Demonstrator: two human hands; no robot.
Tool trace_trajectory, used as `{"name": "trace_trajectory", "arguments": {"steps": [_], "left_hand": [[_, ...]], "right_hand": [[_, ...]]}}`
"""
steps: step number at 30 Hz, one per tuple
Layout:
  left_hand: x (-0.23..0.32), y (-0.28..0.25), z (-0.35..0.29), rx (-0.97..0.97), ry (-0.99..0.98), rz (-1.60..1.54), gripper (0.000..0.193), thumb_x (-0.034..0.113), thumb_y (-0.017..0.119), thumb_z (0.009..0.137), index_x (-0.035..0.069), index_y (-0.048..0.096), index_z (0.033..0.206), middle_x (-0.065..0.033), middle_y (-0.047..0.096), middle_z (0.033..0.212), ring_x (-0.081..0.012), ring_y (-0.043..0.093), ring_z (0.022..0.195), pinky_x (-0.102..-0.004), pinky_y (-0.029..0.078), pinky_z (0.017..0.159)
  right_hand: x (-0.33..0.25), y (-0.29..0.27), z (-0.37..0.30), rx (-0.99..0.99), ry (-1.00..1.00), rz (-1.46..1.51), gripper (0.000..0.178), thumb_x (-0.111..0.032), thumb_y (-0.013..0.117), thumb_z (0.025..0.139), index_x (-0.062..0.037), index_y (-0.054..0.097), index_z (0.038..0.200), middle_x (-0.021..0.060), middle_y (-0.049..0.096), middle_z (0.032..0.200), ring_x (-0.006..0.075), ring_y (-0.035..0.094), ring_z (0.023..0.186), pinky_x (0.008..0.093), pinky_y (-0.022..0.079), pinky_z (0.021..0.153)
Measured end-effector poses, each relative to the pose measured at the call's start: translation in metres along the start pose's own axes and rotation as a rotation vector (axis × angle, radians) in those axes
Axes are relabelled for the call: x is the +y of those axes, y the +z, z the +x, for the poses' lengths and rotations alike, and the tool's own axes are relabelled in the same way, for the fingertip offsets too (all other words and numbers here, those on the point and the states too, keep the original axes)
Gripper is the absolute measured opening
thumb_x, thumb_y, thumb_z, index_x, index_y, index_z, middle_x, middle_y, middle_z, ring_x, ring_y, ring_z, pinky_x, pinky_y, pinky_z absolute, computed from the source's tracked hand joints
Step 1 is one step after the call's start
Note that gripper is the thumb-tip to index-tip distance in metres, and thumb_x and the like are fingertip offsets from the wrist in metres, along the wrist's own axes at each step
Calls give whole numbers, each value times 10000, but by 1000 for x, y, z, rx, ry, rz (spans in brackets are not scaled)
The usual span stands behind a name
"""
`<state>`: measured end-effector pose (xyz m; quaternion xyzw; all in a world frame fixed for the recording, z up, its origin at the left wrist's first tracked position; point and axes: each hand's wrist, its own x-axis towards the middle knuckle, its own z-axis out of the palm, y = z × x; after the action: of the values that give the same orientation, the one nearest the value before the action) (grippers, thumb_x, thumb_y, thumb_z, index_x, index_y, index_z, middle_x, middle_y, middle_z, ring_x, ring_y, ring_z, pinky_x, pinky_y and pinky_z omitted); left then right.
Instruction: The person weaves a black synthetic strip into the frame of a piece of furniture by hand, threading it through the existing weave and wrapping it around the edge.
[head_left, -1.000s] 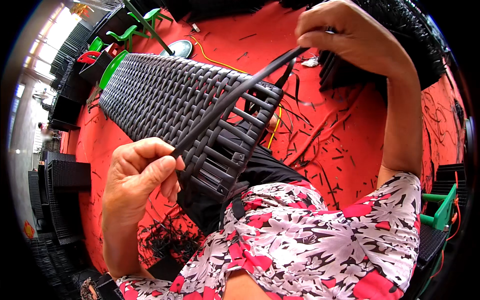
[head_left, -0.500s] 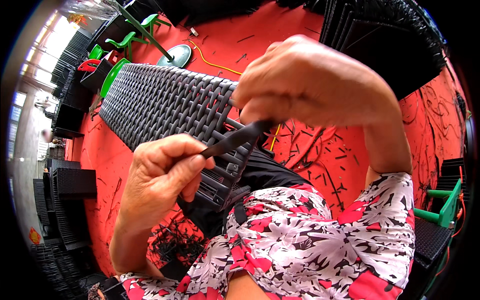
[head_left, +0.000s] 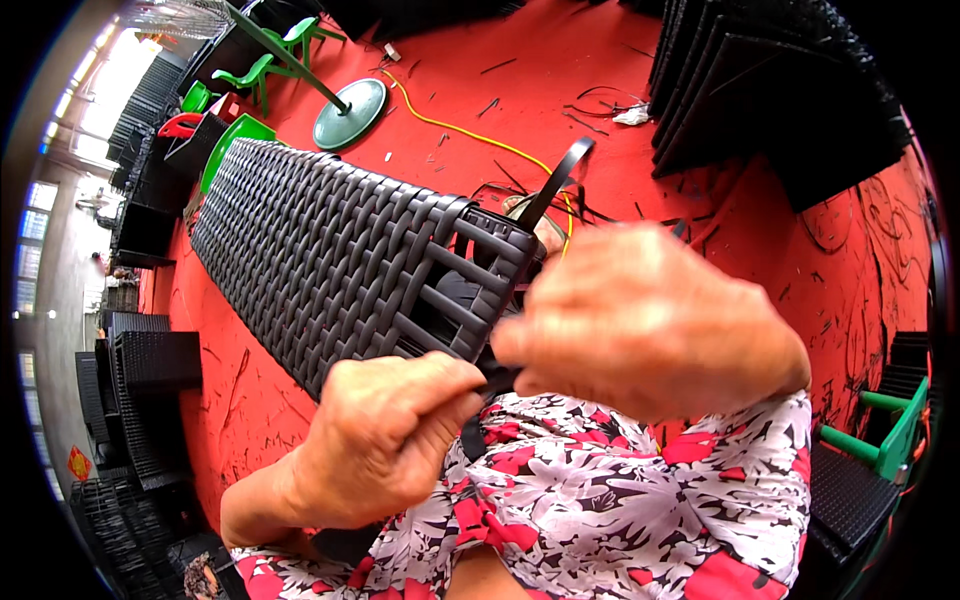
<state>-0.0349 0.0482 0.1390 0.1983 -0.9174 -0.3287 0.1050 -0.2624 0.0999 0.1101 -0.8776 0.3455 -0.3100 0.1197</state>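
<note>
Pinching at the near, unfinished end of a long dark woven panel (head_left: pixel 330 240), both hands are being held close together over the lap, above a red-and-white floral garment (head_left: pixel 600 500). The panel's long axis is running from that near end away toward the upper left, over the red floor (head_left: pixel 480 90), its far end lying near a green round stand base (head_left: pixel 350 100). The left hand (head_left: pixel 385 440) is being kept closed, thumb against fingers, on a flat black strip (head_left: pixel 555 180) just below the panel's near edge; the right hand (head_left: pixel 650 320) is being held curled over the same spot, touching the left, though what its fingertips are gripping cannot be told, since they are hidden beneath the knuckles. The strip's free end is seen rising behind the right hand, bent into a loop above the panel's near corner. The panel end lies just ahead of both hands, the left being slightly nearer its lower edge. Against the frame a second earlier, the right hand has been brought down from high up, where the strip was stretched taut, to meet the left. A yellow cable (head_left: pixel 450 125) is lying across the floor beyond.
</note>
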Motion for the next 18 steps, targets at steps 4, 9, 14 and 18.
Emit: {"name": "trace_trajectory", "arguments": {"steps": [4, 9, 14, 18], "left_hand": [[8, -1, -4, -72, 55, 40, 140, 40, 707, 740, 7, 628, 851, -97, 590, 674, -277, 567, 562, -358, 415, 501], [9, -4, -10, -156, 34, 107, 136, 56, 709, 720, 18, 622, 817, -70, 539, 603, -254, 528, 496, -350, 386, 468], [18, -1, -6, -249, 22, 202, 144, 80, 725, 695, 38, 626, 791, -43, 484, 543, -219, 483, 442, -336, 355, 437], [27, -1, -12, -262, 2, 274, 163, 97, 741, 690, 37, 630, 794, -37, 471, 537, -216, 460, 428, -333, 353, 432]], "right_hand": [[-3, 19, -27, 79, 2, 240, 164, -95, 691, 733, -24, 603, 853, 31, 460, 596, 199, 487, 495, 344, 385, 481], [2, 21, -45, 45, 42, 270, 171, -106, 620, 714, -33, 554, 854, 27, 462, 628, 207, 524, 562, 348, 410, 534], [-3, 62, -29, 134, -79, 418, 191, -138, 596, 736, -33, 500, 863, 65, 501, 694, 236, 575, 607, 355, 460, 560], [-8, 79, -29, 208, -75, 536, 205, -126, 605, 731, -24, 468, 845, 80, 491, 710, 250, 574, 616, 372, 453, 500]]}}
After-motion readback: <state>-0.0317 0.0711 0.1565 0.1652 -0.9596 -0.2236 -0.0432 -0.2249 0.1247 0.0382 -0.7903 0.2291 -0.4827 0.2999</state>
